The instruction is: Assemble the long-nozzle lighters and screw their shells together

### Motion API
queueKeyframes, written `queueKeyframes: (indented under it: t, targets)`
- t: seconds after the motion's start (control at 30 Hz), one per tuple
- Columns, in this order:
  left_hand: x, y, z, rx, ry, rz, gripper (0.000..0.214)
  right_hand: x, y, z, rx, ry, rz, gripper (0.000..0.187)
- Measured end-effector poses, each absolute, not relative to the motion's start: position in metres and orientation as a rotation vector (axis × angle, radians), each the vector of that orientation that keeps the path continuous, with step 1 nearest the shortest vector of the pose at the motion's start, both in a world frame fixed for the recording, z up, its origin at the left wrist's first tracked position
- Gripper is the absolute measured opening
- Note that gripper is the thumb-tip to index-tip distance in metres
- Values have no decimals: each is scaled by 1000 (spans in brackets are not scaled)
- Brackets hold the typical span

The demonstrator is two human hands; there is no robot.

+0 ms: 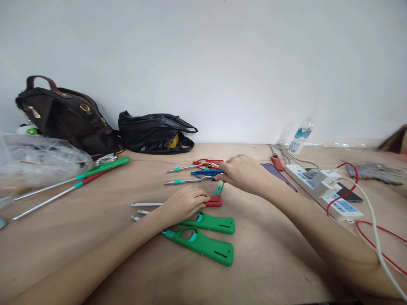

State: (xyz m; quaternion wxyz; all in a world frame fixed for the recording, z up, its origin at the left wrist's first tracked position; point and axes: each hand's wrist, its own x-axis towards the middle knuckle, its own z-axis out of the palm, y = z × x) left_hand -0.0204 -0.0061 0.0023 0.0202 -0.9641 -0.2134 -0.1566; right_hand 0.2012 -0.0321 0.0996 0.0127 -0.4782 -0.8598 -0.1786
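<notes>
My left hand (185,203) presses a red long-necked lighter (215,202) flat on the table, fingers curled over its body. Its metal tube sticks out on the left. Above the lighter's right end, my right hand (241,171) is closed around a tool with a thin, upright shaft, seemingly a screwdriver (221,189); its tip meets the red handle and its grip is hidden in the fingers. Two green lighters (203,245) lie just in front of my left hand. Behind, opened lighter parts in blue (206,173) and red (203,162) lie with metal tubes, partly hidden by my right hand.
A white power strip (321,190) with plugs and red and white cables lies at the right, by a bottle (300,135). Dark bag (63,114), black plastic bag (152,131) and clear plastic (41,156) stand left. More long lighters (104,167) lie there; metal tubes (375,171) lie far right.
</notes>
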Motion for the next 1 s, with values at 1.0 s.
queueKeyframes:
  t: [1.0]
  targets:
    - [-21, -6, 1, -2979, -661, -496, 25, 208, -37, 106, -1261, -2724, -313, 17]
